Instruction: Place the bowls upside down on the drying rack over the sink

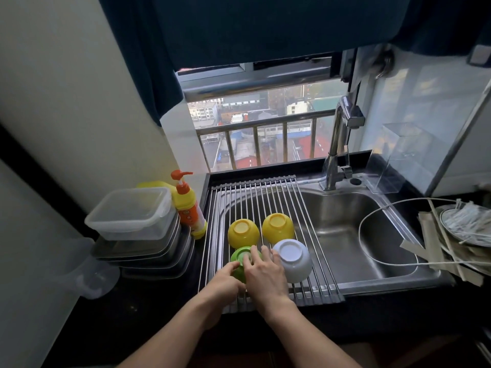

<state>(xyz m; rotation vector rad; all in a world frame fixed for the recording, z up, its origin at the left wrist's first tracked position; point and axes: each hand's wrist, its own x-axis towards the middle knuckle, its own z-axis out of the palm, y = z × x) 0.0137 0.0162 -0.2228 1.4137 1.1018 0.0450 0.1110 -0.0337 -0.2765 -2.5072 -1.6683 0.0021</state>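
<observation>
Sink-top drying rack [268,197] at lower centre of frame: both hands, left hand [225,281] and right hand [264,274], grip the inverted green bowl [240,261] beside white bowl [293,260]; risk: a nudge knocks its neighbours.

Off to the left I see a clear plastic container [131,212] stacked on metal trays [148,251], a yellow-and-orange pump bottle [187,205] just beside them. A chrome faucet [338,144] stands behind, a white cable [377,221] loops right, and the dark counter [148,314] runs underneath.
</observation>
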